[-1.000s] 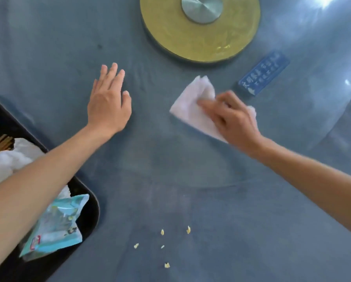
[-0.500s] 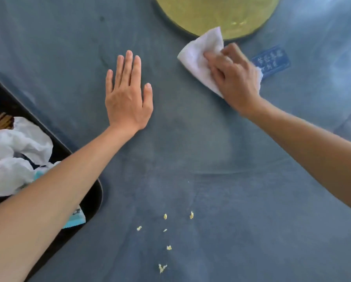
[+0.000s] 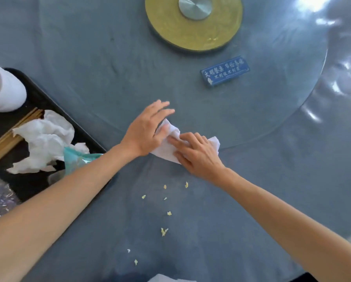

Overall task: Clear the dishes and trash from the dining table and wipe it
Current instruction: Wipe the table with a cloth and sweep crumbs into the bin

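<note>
The dining table [image 3: 79, 47], under a blue-grey cloth with a glass turntable over its middle, looks mostly cleared, so by my judgement the work is well into the wiping stage. No dishes stand on the cloth itself; what remains is a trail of small yellow crumbs [image 3: 164, 231] running toward the near edge, plus a blue sign block [image 3: 224, 70] and the gold turntable hub [image 3: 194, 22] toward the far edge, both probably fixtures. Gathering the crumbs and wiping the rest is still to do.

At the left edge sits a black tray [image 3: 54, 104] serving as the collecting container. It holds crumpled white napkins [image 3: 42, 141], a bundle of chopsticks [image 3: 9, 137], a teal wrapper [image 3: 77, 158], something foil-like at its near end, and a white vessel [image 3: 1, 90] at its far end, only partly in view.

The white wiping cloth [image 3: 170, 147] lies bunched on the table near the middle, just inside the turntable's near rim. The left hand [image 3: 146, 133] lies against its left side, fingers straight. The right hand [image 3: 199, 153] presses down on it with fingers extended, slightly bent, pinning rather than clenching
</note>
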A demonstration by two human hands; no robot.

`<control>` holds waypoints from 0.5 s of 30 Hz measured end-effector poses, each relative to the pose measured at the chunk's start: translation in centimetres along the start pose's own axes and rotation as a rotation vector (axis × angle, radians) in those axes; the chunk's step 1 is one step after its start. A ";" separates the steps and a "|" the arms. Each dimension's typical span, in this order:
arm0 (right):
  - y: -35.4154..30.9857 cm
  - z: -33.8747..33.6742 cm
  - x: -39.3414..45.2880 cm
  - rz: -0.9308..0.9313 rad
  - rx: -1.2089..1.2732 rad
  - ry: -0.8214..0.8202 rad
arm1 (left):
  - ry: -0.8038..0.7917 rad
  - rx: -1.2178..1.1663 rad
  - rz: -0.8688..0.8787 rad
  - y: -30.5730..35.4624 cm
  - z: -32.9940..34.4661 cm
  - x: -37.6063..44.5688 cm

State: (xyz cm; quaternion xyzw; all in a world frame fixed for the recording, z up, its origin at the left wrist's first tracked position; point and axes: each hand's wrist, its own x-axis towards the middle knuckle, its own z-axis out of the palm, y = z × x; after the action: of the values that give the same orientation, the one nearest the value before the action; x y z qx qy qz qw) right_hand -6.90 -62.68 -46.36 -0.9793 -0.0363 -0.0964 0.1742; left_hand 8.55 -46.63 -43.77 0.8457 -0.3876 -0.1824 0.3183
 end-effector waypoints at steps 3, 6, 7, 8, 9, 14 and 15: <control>0.0 -1.2 -1.0 -0.012 0.066 -0.152 | -0.135 0.084 0.168 0.2 0.2 -4.1; 0.9 -2.2 -2.7 0.081 0.008 -0.155 | -0.148 0.220 0.127 -0.3 0.7 -5.3; 1.2 -2.4 -3.3 0.132 -0.007 -0.123 | -0.127 0.267 0.121 -0.2 0.8 -5.4; 1.4 -2.4 -4.1 0.171 -0.015 -0.088 | -0.099 0.305 0.124 0.0 1.0 -5.5; 1.4 -2.2 -4.8 0.190 -0.028 -0.052 | -0.073 0.334 0.134 0.2 1.2 -5.5; -0.7 -0.4 -7.6 0.257 -0.102 0.088 | 0.040 0.398 0.247 0.0 2.3 -8.1; -1.3 -0.2 -7.8 0.269 -0.096 0.087 | 0.054 0.377 0.240 -0.3 2.4 -9.0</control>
State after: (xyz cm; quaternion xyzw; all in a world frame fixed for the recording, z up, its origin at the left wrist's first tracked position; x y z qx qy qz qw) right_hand -14.66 -61.86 -47.34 -0.9774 0.1075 -0.1163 0.1402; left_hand 1.72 -40.51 -45.16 0.8426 -0.5039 -0.0447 0.1844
